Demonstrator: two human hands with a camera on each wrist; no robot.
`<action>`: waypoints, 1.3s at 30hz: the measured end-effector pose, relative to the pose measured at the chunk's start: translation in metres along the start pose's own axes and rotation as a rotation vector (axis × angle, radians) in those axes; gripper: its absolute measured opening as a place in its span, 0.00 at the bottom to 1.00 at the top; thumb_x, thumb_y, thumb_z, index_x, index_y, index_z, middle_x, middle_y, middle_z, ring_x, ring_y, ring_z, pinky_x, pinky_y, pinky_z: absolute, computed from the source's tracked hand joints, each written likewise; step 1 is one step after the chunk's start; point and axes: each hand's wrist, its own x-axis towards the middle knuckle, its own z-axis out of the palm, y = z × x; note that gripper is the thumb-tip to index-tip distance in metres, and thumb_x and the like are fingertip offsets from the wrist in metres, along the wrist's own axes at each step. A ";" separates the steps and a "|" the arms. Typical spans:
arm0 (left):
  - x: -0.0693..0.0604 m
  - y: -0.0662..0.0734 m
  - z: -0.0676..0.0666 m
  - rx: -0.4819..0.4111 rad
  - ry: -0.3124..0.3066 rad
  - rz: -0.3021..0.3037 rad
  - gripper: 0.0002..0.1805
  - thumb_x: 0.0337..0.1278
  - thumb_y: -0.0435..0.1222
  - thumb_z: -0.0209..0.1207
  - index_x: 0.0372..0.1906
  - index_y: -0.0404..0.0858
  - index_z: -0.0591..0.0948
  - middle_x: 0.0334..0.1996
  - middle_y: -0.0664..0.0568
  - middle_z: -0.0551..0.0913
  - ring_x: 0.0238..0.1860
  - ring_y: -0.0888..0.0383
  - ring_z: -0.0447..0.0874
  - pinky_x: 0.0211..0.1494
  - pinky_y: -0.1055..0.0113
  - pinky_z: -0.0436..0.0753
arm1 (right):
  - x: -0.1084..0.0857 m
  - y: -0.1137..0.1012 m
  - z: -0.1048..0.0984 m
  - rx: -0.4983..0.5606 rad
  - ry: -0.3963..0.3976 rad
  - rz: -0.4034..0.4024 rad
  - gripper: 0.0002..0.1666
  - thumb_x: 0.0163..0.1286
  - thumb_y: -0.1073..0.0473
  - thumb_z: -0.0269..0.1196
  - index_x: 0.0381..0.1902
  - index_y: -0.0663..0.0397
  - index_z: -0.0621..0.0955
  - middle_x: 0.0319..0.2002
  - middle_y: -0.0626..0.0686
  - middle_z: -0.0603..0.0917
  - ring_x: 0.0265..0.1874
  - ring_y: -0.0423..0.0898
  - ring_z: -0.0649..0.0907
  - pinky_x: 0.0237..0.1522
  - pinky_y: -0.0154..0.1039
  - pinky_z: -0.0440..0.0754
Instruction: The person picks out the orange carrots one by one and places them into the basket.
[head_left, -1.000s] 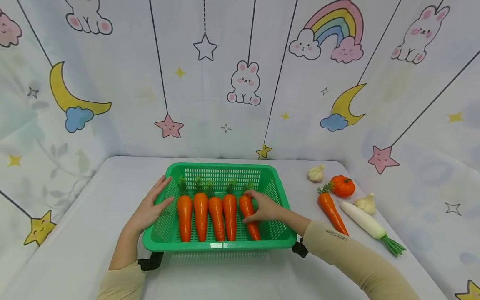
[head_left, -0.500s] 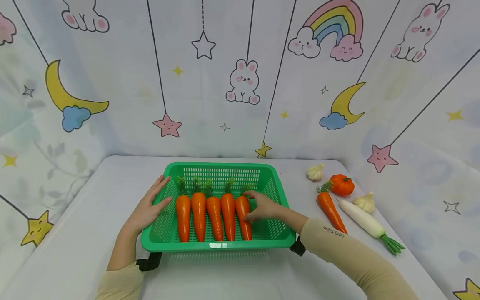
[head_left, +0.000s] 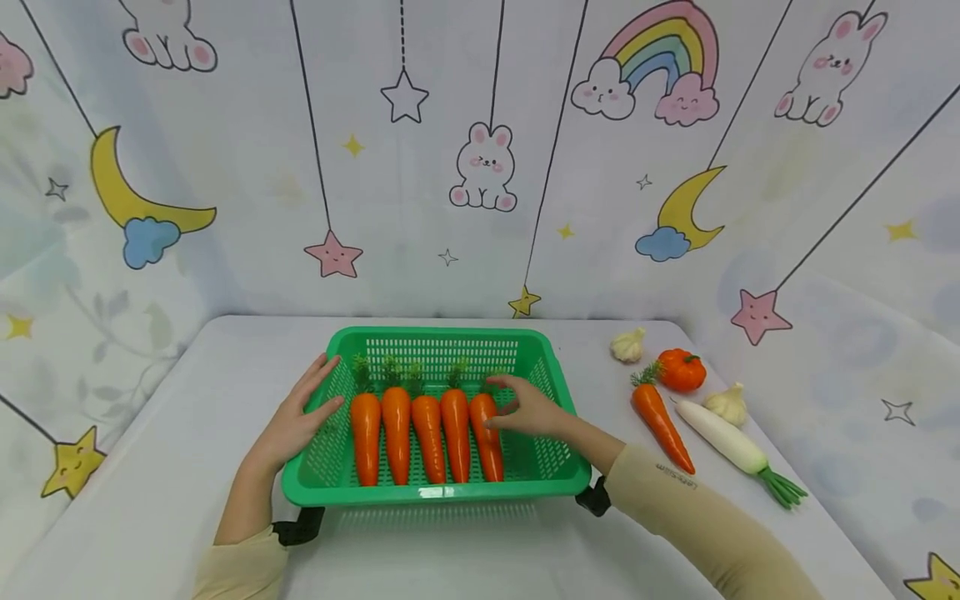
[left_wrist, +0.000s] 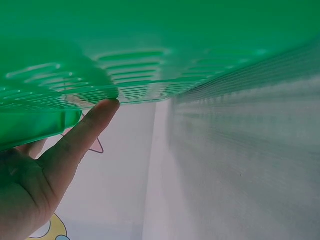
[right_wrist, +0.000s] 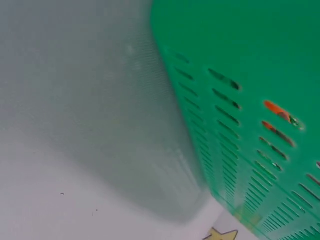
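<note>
A green perforated plastic basket [head_left: 435,493] holds several orange carrots [head_left: 427,429] with green tops, lying side by side. My left hand [head_left: 296,421] rests against the basket's left rim, fingers fairly straight; in the left wrist view one digit [left_wrist: 82,135] touches the slotted wall. Inside the basket my right hand [head_left: 528,408] hovers at the rightmost carrot [head_left: 489,450], thumb and fingers spread apart over its upper part. Whether they still touch that carrot is hard to tell. Only the basket wall [right_wrist: 240,100] shows in the right wrist view, with the right hand hidden.
On the right of the white table [head_left: 247,358] lie another carrot [head_left: 663,425], a white radish [head_left: 723,437], an orange pumpkin [head_left: 681,371] and two garlic bulbs [head_left: 627,345]. A patterned cloth backdrop [head_left: 405,200] rises behind and beside the table.
The rightmost carrot shifted left and straightened beside the others under my right hand. Since then the right thumb and fingers have lifted slightly off it. The left hand stays at the rim.
</note>
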 end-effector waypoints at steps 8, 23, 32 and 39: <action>-0.001 -0.002 0.001 0.016 0.011 0.008 0.33 0.65 0.39 0.51 0.71 0.42 0.53 0.72 0.46 0.39 0.69 0.39 0.35 0.57 0.29 0.45 | -0.018 -0.007 -0.020 0.064 -0.001 -0.189 0.40 0.58 0.58 0.66 0.65 0.59 0.63 0.60 0.64 0.68 0.47 0.61 0.77 0.39 0.41 0.81; -0.001 -0.001 0.000 0.006 0.009 0.000 0.34 0.64 0.37 0.52 0.71 0.44 0.53 0.72 0.45 0.38 0.69 0.39 0.34 0.57 0.29 0.46 | -0.059 0.001 -0.054 0.070 0.052 -0.239 0.42 0.57 0.60 0.67 0.66 0.53 0.61 0.62 0.60 0.67 0.50 0.60 0.75 0.44 0.42 0.79; -0.001 -0.005 0.002 0.004 0.007 0.005 0.33 0.65 0.39 0.50 0.72 0.44 0.52 0.72 0.47 0.38 0.69 0.38 0.34 0.56 0.28 0.45 | -0.082 0.029 -0.083 0.054 0.140 -0.217 0.46 0.51 0.61 0.71 0.66 0.52 0.63 0.60 0.61 0.69 0.51 0.60 0.75 0.46 0.48 0.78; -0.001 -0.003 0.003 0.002 0.017 0.019 0.33 0.65 0.40 0.50 0.71 0.45 0.53 0.72 0.48 0.38 0.69 0.39 0.34 0.56 0.28 0.45 | -0.095 0.050 -0.099 -0.013 0.271 -0.196 0.40 0.51 0.61 0.71 0.62 0.50 0.69 0.56 0.56 0.74 0.48 0.47 0.77 0.46 0.47 0.78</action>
